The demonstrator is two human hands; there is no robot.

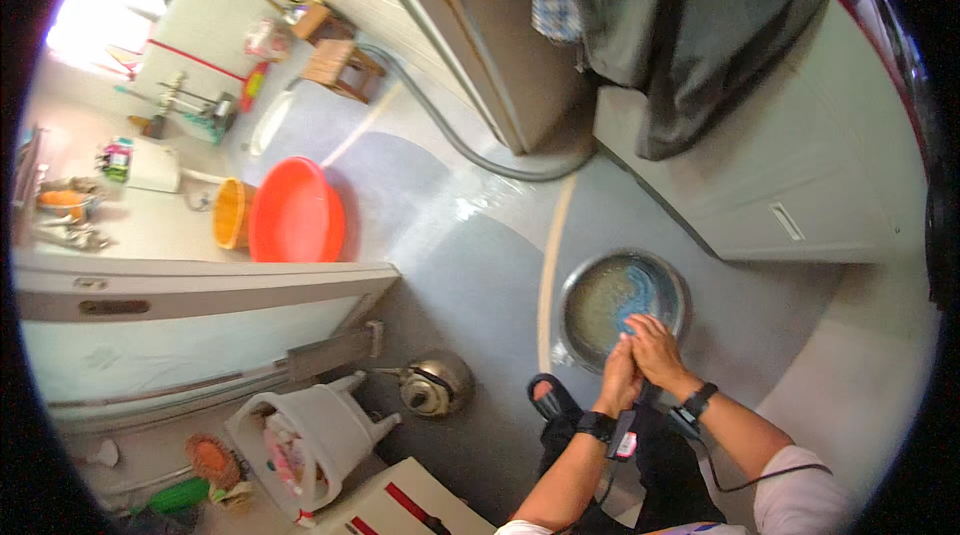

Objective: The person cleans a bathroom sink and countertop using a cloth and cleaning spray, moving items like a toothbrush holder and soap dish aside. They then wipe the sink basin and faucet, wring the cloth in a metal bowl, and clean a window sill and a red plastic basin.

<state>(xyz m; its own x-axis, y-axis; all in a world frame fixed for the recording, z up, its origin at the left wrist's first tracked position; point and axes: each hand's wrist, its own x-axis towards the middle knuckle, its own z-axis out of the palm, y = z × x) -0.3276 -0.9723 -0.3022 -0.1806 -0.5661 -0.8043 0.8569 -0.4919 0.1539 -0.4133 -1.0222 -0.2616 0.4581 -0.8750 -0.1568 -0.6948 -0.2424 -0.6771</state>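
A round metal basin stands on the floor in front of me, with cloudy liquid inside. Something blue, blurred and maybe a cloth, curves through the liquid towards my fingertips. Over the basin's near rim, my left hand and my right hand are pressed together, the fingers curled. Whether they grip the blue thing is hidden between them. Each wrist wears a black strap with a small device and a cable.
A grey cabinet with dark cloth draped over it rises beyond the basin. Left of me are a metal kettle, a white plastic chair and a sliding door. Farther off stand a red basin, an orange bucket and a grey hose.
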